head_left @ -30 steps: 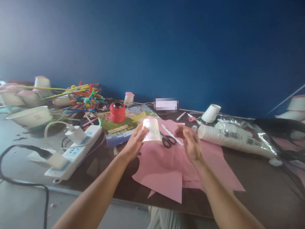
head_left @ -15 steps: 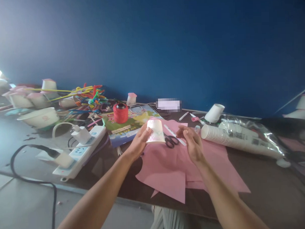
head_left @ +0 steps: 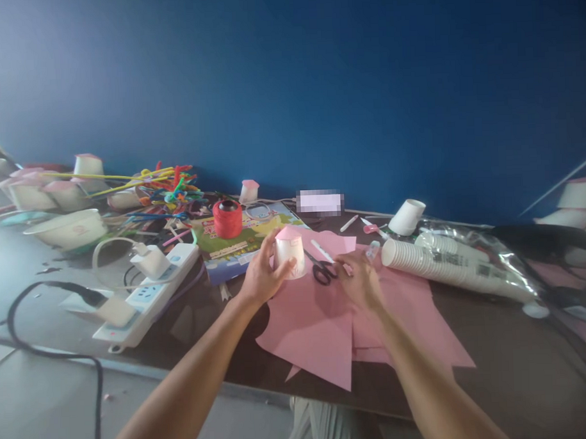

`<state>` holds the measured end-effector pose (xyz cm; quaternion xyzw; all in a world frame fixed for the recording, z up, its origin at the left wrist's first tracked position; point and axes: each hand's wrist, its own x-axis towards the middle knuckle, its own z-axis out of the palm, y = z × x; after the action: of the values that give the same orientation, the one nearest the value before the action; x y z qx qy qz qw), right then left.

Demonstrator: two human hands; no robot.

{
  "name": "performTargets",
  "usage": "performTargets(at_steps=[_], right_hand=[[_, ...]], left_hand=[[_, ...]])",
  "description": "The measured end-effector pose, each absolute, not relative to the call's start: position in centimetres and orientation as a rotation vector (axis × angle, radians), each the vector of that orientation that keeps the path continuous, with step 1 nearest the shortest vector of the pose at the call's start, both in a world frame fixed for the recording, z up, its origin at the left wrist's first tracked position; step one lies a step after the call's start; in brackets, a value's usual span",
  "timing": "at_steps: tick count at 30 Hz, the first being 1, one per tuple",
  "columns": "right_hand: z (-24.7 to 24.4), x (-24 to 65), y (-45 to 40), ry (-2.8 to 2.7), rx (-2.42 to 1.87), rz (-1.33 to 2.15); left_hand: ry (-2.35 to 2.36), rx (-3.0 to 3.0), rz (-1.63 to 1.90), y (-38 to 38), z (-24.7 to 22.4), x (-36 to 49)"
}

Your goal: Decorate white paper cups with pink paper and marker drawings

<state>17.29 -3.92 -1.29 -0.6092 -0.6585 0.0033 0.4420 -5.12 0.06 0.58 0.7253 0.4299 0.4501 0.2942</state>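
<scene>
My left hand is wrapped around an upside-down white paper cup with pink paper on its top end. Faint markings show on the cup's side. The fingers of my right hand are bent together over the lower end of a white pen, which lies on the pink paper; that end is hidden by the hand. Black-handled scissors rest between my two hands, close to the right fingertips.
A red spool stands on a colourful booklet. Left are a power strip with plugs and cables, and a heap of pipe cleaners. A bagged stack of paper cups lies right, near one overturned cup.
My left hand has turned the cup so its pink top shows. My right hand has lowered onto the white pen, its fingers closing in. The view has shifted slightly.
</scene>
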Motion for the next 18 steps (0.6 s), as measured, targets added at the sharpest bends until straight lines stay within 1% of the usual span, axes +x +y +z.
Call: performTargets(at_steps=[6, 14, 18], right_hand=[[-1.5, 16.8, -4.0, -1.793, -1.624, -0.051], [-1.3, 17.2, -4.2, -1.717, -1.831, -0.215], [-1.3, 17.3, -4.3, -1.729, -1.93, -0.222]], left_hand=[[1.119, 2.123, 1.225, 0.6, -0.3, -5.2], [1.083, 2.233, 1.189, 0.9, -0.9, -5.1], [1.067, 2.3, 1.133, 1.1, -1.2, -4.9]])
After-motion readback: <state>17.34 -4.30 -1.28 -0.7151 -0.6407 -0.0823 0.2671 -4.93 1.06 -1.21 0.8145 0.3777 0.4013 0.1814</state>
